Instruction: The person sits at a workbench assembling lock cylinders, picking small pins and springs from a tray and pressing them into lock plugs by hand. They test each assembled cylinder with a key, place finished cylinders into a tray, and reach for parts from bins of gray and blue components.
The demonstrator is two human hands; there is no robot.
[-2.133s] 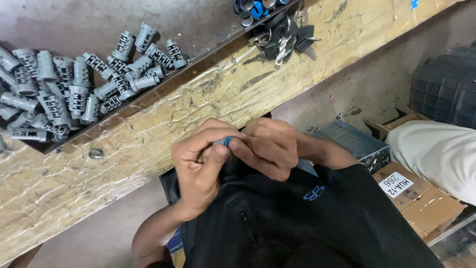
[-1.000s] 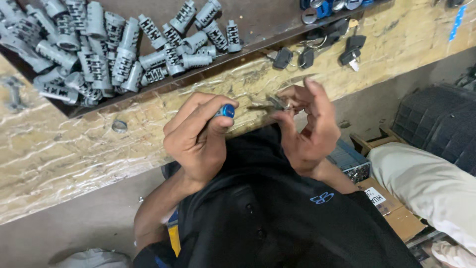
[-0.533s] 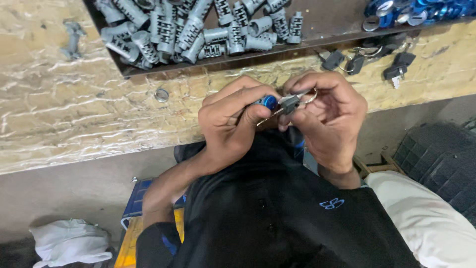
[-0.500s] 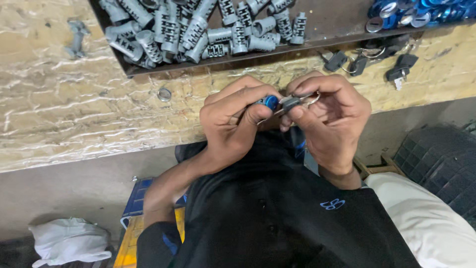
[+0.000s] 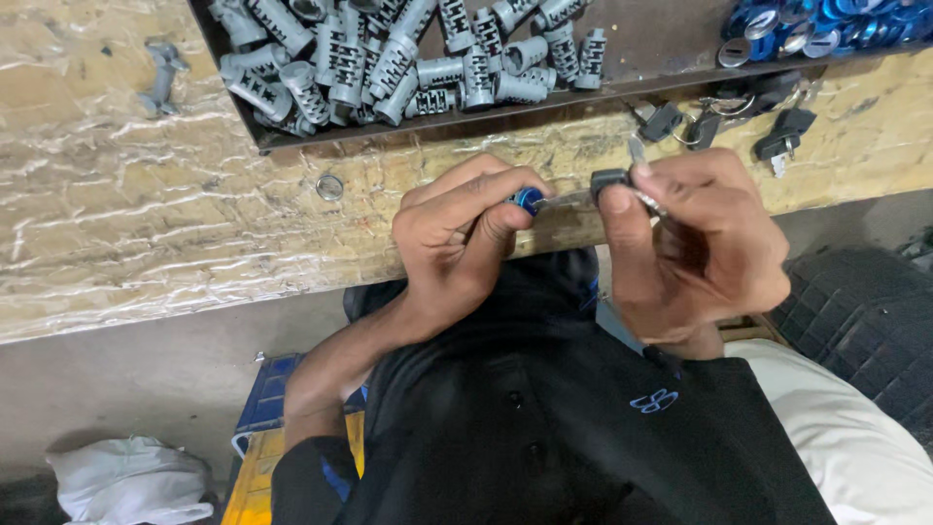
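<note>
Rough wooden bench, pale and scarred, with parts lying on it.

The workbench ran across the upper frame, its top chipped and its front edge worn. A dark shallow tray sat on it, holding a heap of grey lock cylinders at its left end and blue caps at its right. One grey cylinder lay alone on the wood, left of the tray. A small metal ring lay just below the tray's front wall. Right of it, near the bench edge, lay black-headed keys, possibly joined on a wire ring; the view was too cluttered to be sure.
</note>
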